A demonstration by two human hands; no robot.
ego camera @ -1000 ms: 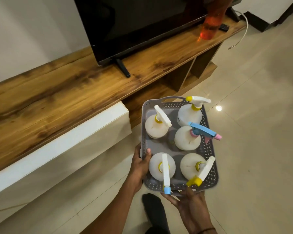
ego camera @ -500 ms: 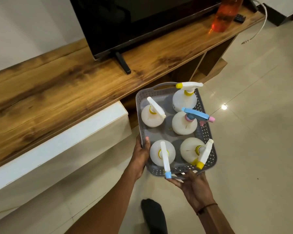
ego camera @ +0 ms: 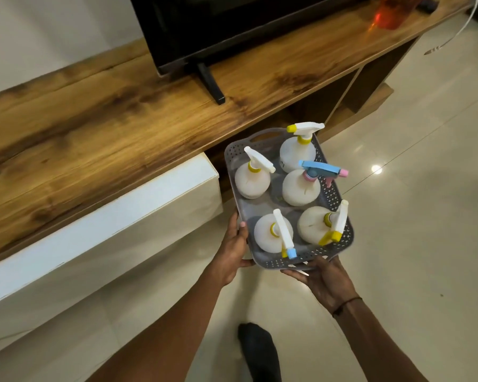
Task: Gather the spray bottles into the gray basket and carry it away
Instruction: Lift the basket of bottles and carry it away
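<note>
Gripping the gray basket [ego camera: 332,194] off the floor, left hand [ego camera: 232,250] and right hand [ego camera: 324,279] clamp fingers on its rim, five spray bottles [ego camera: 300,187] upright inside.

No legible text, label, brand or number anywhere. Faint dark marks on far spray bottle [ego camera: 297,157] in gray basket [ego camera: 265,136], too small to read.

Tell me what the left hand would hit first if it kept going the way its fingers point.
The left hand already grips the gray basket's near-left rim. Pushed on, it would likely meet the nearest spray bottle first, though depth is unclear.
</note>
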